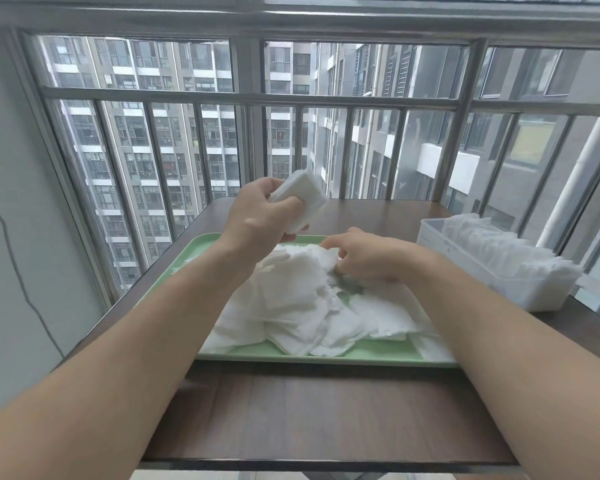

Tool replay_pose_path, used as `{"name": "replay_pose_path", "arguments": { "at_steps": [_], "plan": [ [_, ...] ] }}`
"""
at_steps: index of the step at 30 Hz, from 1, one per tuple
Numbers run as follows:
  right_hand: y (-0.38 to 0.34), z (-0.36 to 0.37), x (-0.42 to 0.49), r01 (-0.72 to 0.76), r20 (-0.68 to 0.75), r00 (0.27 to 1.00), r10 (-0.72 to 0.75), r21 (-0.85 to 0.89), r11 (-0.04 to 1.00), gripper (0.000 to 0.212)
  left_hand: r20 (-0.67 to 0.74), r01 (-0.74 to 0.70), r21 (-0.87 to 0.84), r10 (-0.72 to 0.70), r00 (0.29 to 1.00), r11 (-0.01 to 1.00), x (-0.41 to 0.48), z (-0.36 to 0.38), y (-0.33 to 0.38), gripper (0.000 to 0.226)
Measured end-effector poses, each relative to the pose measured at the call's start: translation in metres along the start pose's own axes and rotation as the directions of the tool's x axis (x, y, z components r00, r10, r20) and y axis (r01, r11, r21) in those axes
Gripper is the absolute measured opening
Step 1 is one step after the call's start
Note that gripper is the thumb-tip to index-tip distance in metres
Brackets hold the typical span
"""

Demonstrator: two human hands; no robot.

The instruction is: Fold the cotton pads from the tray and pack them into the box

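A loose heap of white cotton pads (302, 299) lies on a pale green tray (361, 356) in the middle of the table. My left hand (257, 216) is raised above the tray's far edge and grips a thick stack of folded pads (302, 199). My right hand (368, 254) rests on the top of the heap, its fingers curled into the pads and pinching one. At the right stands a translucent white box (534, 292) with a row of folded pads upright in it.
The dark wooden table (326, 410) ends just below the tray's near side, with its front edge close to me. Metal window bars (291, 98) rise right behind the table. A grey wall is on the left.
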State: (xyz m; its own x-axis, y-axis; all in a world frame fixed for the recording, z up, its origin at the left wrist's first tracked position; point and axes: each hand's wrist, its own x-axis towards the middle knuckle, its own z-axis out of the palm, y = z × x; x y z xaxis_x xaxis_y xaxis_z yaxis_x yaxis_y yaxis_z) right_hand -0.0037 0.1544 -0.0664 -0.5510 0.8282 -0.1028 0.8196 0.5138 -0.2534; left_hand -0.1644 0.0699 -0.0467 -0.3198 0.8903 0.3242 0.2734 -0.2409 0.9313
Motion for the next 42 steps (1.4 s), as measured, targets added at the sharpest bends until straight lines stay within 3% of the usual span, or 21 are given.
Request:
{"name": "replay_pose_path", "arguments": {
  "at_steps": [5,8,11,15,20,23,29,34,42],
  "plan": [
    [0.010,-0.002,0.002,0.021,-0.130,0.992,-0.009,0.090,0.996,0.006,0.004,0.011,0.005,-0.011,1.000,1.000,-0.001,-0.001,0.001,0.018],
    [0.019,-0.011,-0.001,0.020,-0.239,0.970,0.037,0.230,0.973,0.011,0.003,0.013,0.003,-0.013,1.000,1.000,-0.001,-0.001,0.001,0.018],
    [0.022,-0.019,-0.008,0.061,-0.265,0.960,0.086,0.501,0.863,0.019,0.012,0.013,-0.004,-0.013,1.000,1.000,-0.001,-0.001,0.001,0.017],
    [0.019,-0.028,-0.019,0.230,-0.277,0.960,-0.044,0.686,0.690,0.044,0.028,0.015,-0.002,-0.015,1.000,1.000,-0.002,-0.002,0.000,0.017],
    [0.007,-0.032,-0.024,0.343,-0.305,0.939,-0.158,0.816,0.465,0.035,0.013,0.063,-0.057,-0.063,0.998,0.996,-0.001,-0.002,-0.001,0.021],
    [0.003,-0.035,-0.026,0.386,-0.332,0.922,-0.201,0.837,0.388,0.020,0.032,0.092,-0.124,-0.089,0.996,0.988,0.000,-0.001,-0.002,0.031],
    [0.001,-0.036,-0.026,0.397,-0.343,0.915,-0.211,0.854,0.336,0.009,0.126,0.079,-0.161,-0.059,0.990,0.984,0.003,0.002,-0.004,0.040],
    [0.002,-0.035,-0.027,0.398,-0.329,0.916,-0.229,0.818,0.415,0.014,0.181,0.050,-0.160,-0.021,0.983,0.986,0.001,0.002,-0.003,0.038],
    [-0.001,-0.032,-0.024,0.462,-0.437,0.881,-0.180,0.717,0.522,0.029,0.204,0.008,-0.104,0.014,0.979,0.995,0.004,0.002,-0.008,0.033]
  ]
}}
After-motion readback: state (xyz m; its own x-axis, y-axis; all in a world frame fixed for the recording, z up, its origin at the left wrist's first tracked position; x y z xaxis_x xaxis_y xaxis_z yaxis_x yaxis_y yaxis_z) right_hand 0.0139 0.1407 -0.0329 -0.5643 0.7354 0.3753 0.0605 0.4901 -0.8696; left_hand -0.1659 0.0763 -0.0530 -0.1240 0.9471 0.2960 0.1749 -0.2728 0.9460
